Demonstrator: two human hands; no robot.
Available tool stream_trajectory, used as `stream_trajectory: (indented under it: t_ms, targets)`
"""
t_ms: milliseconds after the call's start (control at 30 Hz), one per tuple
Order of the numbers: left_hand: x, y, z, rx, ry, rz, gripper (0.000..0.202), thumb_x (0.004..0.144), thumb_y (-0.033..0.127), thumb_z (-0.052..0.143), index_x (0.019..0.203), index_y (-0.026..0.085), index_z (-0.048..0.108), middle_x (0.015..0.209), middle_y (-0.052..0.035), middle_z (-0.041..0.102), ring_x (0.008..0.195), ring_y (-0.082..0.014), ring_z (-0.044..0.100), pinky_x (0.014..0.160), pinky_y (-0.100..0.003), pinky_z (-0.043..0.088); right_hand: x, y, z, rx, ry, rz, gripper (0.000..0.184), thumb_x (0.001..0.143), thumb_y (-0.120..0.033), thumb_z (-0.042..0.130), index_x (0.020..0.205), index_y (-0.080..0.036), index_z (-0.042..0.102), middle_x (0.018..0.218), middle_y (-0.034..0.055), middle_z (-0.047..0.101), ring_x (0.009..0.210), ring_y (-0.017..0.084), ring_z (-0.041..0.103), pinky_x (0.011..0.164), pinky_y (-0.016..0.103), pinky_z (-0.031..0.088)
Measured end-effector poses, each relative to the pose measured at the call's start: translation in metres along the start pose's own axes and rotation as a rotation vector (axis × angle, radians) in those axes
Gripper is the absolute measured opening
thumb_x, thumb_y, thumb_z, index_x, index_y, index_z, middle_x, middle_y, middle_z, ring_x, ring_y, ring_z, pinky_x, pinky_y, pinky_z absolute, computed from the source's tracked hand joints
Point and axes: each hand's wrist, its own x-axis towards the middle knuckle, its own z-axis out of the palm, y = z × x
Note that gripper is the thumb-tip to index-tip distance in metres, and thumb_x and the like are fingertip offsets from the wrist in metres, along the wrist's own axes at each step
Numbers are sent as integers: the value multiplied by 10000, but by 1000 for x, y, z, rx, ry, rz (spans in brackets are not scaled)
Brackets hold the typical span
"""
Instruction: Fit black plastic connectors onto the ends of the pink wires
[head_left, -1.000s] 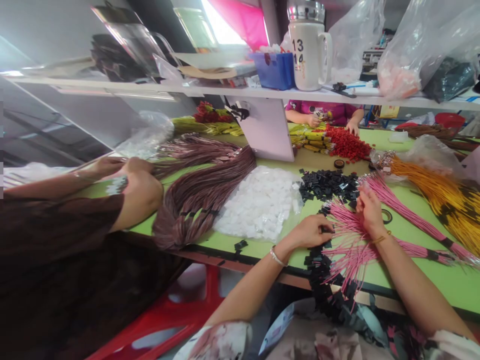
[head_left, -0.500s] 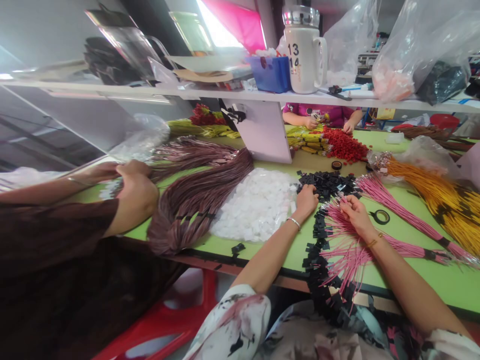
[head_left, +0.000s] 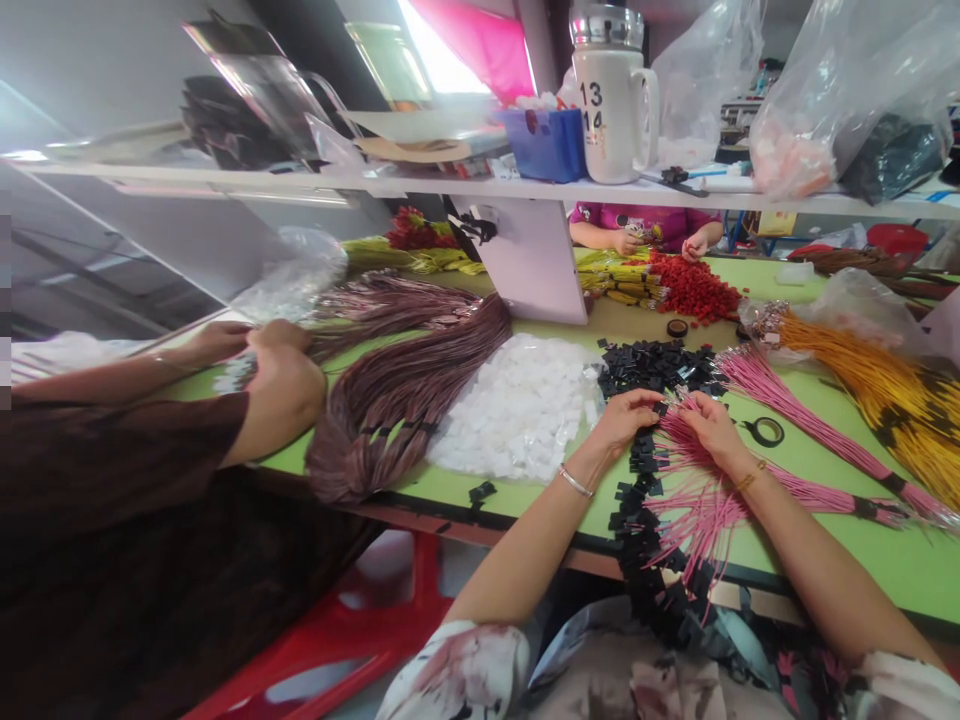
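Observation:
My left hand [head_left: 624, 420] is pinched on a small black plastic connector [head_left: 661, 408]. Right beside it, fingertips almost touching, my right hand [head_left: 706, 426] pinches a pink wire near its metal tip, over a bundle of pink wires [head_left: 694, 515]. The exact meeting of wire and connector is too small to make out. Behind both hands lies a pile of loose black connectors [head_left: 649, 366]. A row of black connectors [head_left: 630, 510] with pink wires runs down from my hands over the table's front edge.
Left of my hands lie a bag of white connectors [head_left: 510, 415] and brown wires [head_left: 405, 400]. A black tape roll [head_left: 766, 431] and orange wires [head_left: 862, 370] are to the right. A shelf [head_left: 465, 187] crosses above. Co-workers' hands [head_left: 281, 345] work at left and across the table.
My left hand has come from the black connector pile toward me and to the right, and now meets my right hand with a connector. My right hand has stayed nearly in place.

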Motion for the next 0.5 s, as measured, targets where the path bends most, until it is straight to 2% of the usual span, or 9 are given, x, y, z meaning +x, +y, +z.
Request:
stream_trajectory:
  t_ms: [167, 333, 433, 500]
  targets:
    - [-6, -3, 4, -118, 36, -116, 286, 602, 80, 724, 885, 99, 753, 703, -44, 688, 647, -112, 613, 713, -272, 498, 1, -3, 2, 6, 15, -11, 345, 812, -454, 630, 687, -219, 411, 646, -46, 385, 598, 118, 341, 553, 238, 307]
    - [-10, -6, 3, -113, 32, -43, 339, 606, 95, 753, 945, 109, 752, 751, -33, 693, 628, -81, 582, 639, -219, 460, 1, -9, 5, -30, 33, -23, 401, 795, -531, 640, 661, -209, 443, 631, -44, 390, 595, 114, 336, 558, 241, 305]
    - [-10, -8, 2, -175, 58, -9, 418, 562, 72, 779, 974, 138, 738, 799, -14, 692, 671, -79, 604, 658, -204, 465, 0, -10, 6, -19, 26, 8, 387, 765, -521, 657, 653, -204, 466, 624, -43, 408, 580, 109, 335, 547, 244, 297]
    - [-9, -10, 0, -204, 63, -23, 382, 548, 76, 802, 920, 130, 734, 789, -19, 693, 693, -89, 618, 673, -206, 474, -1, -8, 6, -10, 33, 31, 362, 752, -489, 663, 644, -203, 469, 608, -45, 405, 564, 105, 322, 528, 244, 275]
